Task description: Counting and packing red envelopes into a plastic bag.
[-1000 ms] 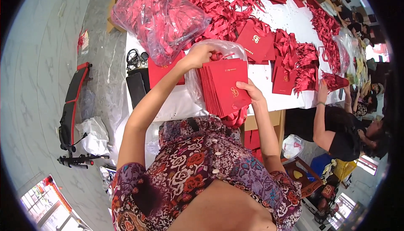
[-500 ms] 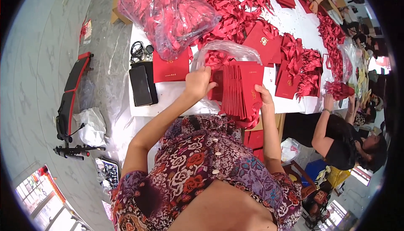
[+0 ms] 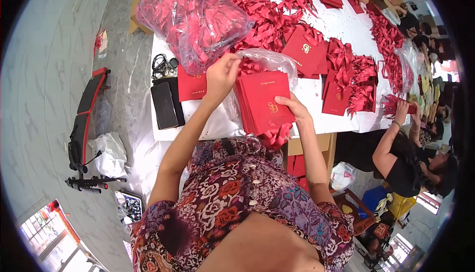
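My right hand [image 3: 298, 109] grips a stack of flat red gift bags [image 3: 260, 91] by its right side, thumb on the gold-marked front. Red ribbons [image 3: 275, 137] hang from the stack's near end. Behind and to the left of the stack, a clear plastic bag [image 3: 278, 60] gapes with red ribbon inside it. My left hand [image 3: 223, 76] is raised at the left of this bag, its fingertips pinched together at the bag's rim. The stack hides much of the plastic bag.
A large clear bag of red ribbons [image 3: 190, 22] lies at the far left. A black phone [image 3: 164, 105] is by the left table edge. More red gift bags [image 3: 338, 94] with ribbons lie to the right. A co-worker's hands [image 3: 403, 108] hold a red bundle farther right.
The stack has moved left and turned, its front now facing up more. My left hand has risen up and left to the plastic bag's rim. My right hand shifted left with the stack.
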The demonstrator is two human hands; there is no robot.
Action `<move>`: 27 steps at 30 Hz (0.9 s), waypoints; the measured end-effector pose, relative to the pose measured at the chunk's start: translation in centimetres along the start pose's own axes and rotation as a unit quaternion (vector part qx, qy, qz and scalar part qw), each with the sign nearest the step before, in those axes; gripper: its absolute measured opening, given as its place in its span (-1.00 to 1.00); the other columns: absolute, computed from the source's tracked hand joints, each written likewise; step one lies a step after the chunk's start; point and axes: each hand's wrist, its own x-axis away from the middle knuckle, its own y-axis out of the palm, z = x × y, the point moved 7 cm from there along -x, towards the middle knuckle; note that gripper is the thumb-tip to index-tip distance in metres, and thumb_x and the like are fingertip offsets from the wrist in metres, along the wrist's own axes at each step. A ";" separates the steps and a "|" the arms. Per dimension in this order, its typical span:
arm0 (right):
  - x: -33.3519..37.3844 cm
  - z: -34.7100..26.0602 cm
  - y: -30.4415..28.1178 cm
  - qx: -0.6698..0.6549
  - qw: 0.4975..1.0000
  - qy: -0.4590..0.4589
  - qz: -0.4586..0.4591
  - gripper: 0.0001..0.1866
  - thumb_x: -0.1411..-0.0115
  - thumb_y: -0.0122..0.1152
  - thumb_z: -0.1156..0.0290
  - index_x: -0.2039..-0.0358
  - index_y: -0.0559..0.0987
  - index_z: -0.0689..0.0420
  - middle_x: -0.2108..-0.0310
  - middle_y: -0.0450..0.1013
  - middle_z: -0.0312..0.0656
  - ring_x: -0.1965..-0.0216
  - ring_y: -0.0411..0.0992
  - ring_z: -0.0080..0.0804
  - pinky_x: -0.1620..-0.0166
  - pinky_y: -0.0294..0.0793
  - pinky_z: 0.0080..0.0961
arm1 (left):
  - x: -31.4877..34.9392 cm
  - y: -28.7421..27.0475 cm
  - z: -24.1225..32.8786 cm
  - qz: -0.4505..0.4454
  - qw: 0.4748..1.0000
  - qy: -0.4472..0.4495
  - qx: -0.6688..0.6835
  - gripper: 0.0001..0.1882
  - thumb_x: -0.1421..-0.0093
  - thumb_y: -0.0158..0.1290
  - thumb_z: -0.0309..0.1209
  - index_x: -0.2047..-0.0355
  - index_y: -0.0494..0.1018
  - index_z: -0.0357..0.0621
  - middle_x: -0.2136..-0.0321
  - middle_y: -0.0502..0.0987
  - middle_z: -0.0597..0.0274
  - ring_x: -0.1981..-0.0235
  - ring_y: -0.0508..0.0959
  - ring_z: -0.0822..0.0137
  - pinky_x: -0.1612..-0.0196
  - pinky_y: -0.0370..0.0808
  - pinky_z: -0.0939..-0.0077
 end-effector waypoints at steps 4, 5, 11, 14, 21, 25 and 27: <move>-1.2 1.1 -0.9 0.002 1.000 0.024 0.018 -0.43 -0.10 0.34 0.39 -0.10 0.40 0.30 0.05 0.49 -0.12 0.05 0.49 -0.37 -0.04 0.48 -0.45 | 5.0 -0.7 -3.4 0.118 0.989 -0.071 0.060 -0.79 -0.19 0.17 -0.40 0.27 0.44 -0.27 0.54 0.49 0.24 0.59 0.41 0.55 0.52 0.37 0.59; -1.2 1.3 -1.3 0.002 1.000 0.024 0.018 -0.43 -0.10 0.34 0.39 -0.10 0.40 0.30 0.05 0.49 -0.12 0.05 0.49 -0.37 -0.04 0.48 -0.45 | 6.8 -0.1 -3.9 0.117 0.987 -0.100 0.055 -0.77 -0.18 0.17 -0.38 0.27 0.42 -0.26 0.55 0.46 0.22 0.59 0.41 0.46 0.50 0.37 0.55; -1.4 1.4 -2.4 -0.071 0.997 0.033 0.023 -0.43 -0.10 0.35 0.38 -0.10 0.40 0.28 0.07 0.51 -0.12 0.13 0.53 -0.37 0.06 0.56 -0.44 | 11.3 3.2 -8.1 -0.008 0.983 -0.166 0.079 -0.78 -0.22 0.12 -0.36 0.28 0.39 -0.25 0.53 0.41 0.27 0.51 0.39 0.47 0.46 0.35 0.53; -1.8 1.8 -2.4 -0.024 0.998 0.038 0.052 -0.40 -0.08 0.38 0.36 -0.10 0.40 0.28 0.06 0.50 -0.11 0.13 0.52 -0.38 0.03 0.54 -0.46 | 12.1 3.6 -9.7 -0.015 0.945 -0.244 0.217 -0.88 -0.23 -0.01 -0.49 0.23 0.41 -0.25 0.44 0.50 0.36 0.51 0.43 0.52 0.44 0.36 0.58; -2.8 0.5 0.1 0.055 0.998 0.022 0.037 -0.44 -0.05 0.43 0.35 -0.03 0.47 0.30 0.10 0.53 -0.13 0.11 0.51 -0.41 -0.01 0.48 -0.50 | 13.6 4.1 -11.4 -0.001 0.819 -0.371 0.438 -0.72 -0.30 -0.18 -0.42 0.04 0.38 -0.24 0.20 0.54 0.21 0.22 0.53 0.37 0.10 0.44 0.45; -4.1 1.6 -0.6 0.104 0.992 0.015 0.066 -0.48 -0.04 0.44 0.37 0.02 0.50 0.31 0.15 0.56 -0.13 0.15 0.53 -0.42 0.05 0.52 -0.50 | 13.2 5.0 -9.2 0.027 0.717 -0.431 0.547 -0.62 -0.31 -0.08 -0.21 0.03 0.41 -0.26 0.19 0.54 0.20 0.19 0.50 0.40 0.12 0.42 0.47; -4.5 2.1 -0.5 0.114 0.991 0.014 0.071 -0.49 -0.03 0.44 0.38 0.02 0.51 0.31 0.16 0.56 -0.13 0.17 0.53 -0.42 0.07 0.53 -0.50 | 13.1 5.6 -9.0 0.002 0.746 -0.422 0.515 -0.54 -0.27 0.01 -0.16 -0.01 0.39 -0.28 0.15 0.53 0.15 0.16 0.51 0.35 0.09 0.43 0.43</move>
